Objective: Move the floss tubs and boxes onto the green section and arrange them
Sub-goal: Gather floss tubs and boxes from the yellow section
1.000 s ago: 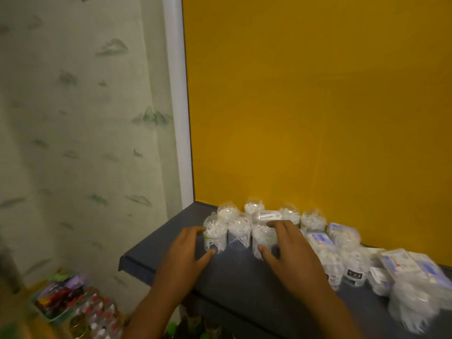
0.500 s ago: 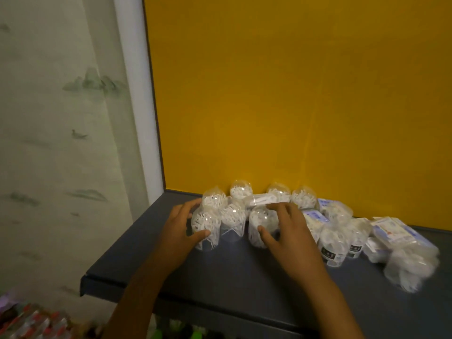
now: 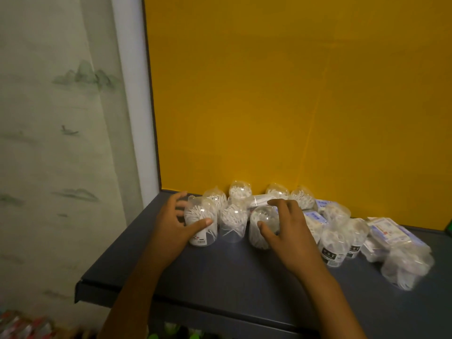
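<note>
The left hand (image 3: pixel 175 225) wraps the leftmost clear tub (image 3: pixel 201 222) at the front of the cluster, thumb across its face and fingers curled behind it, while the right hand (image 3: pixel 285 228) clamps another tub (image 3: pixel 263 225) two places along, thumb low on its side and fingers over its domed top; a third tub (image 3: pixel 233 223) stands untouched between them, close against both. All of this sits on the dark shelf (image 3: pixel 220 272) against the yellow back panel (image 3: pixel 293 94); no green section shows here except perhaps a sliver at the far right edge, so the goods are judged not yet where they belong. The risk is crowding: the tubs stand shoulder to shoulder, so lifting or sliding either held one could tip the middle tub or knock the back row (image 3: pixel 269 193) over, and the light, slick plastic could slip from a loose grip and roll off the shelf's open front edge. Counted, about four tubs line the back, three the front left, roughly three labelled ones sit right of the right hand, and a blurred one lies at the far right, so around eleven; the flat boxes (image 3: pixel 389 232) number about three or four, though overlap and blur make that uncertain
</note>
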Available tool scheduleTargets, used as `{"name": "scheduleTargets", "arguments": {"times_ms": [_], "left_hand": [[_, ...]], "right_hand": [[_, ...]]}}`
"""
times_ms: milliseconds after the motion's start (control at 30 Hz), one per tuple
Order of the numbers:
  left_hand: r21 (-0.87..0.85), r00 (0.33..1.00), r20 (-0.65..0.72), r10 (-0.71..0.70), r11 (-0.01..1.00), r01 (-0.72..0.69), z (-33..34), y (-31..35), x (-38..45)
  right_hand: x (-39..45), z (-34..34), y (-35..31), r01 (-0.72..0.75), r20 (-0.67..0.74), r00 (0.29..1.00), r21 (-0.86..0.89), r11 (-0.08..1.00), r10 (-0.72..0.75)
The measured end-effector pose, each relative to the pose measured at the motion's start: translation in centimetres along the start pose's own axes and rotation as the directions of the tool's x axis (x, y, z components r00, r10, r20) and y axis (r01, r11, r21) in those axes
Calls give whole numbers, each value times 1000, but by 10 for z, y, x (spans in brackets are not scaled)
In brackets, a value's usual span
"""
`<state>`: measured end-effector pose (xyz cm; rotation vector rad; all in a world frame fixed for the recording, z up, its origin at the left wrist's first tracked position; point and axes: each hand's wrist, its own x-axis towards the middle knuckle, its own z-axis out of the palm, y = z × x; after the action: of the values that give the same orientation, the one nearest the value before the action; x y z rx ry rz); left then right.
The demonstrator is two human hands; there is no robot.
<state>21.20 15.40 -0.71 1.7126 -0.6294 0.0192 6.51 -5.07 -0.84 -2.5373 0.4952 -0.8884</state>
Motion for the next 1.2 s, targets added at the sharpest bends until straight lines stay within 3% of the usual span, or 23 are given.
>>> {"name": "scheduleTargets", "arguments": {"times_ms": [267,400,600,767,900,1200], "left_hand": [[-19,997,-74,-20,1000,18,-21,6,-1],[-174,998,-28,-50,984,44,-25,4,-1],[-231,997,32,-68,970,73,-24,5,-2],[-250,998,34,-50,967,57,-17,15,-5],[-266,999,40,-30,963,39,-7,32,-16],[-313,998,32,57,949,-44,45,98,-60]], "right_hand": [[10,16,-20,-44,-23,999,-113,993,42],[12,23,-21,-19,-46,999,-69,997,16],[13,26,-15,-86,-96,992,-40,995,82],[16,17,-12,-128,-1,992,-79,989,129],[10,-11,-7,-126,30,992,75,989,124],[-33,-124,25,-75,-79,991,329,942,106]]}}
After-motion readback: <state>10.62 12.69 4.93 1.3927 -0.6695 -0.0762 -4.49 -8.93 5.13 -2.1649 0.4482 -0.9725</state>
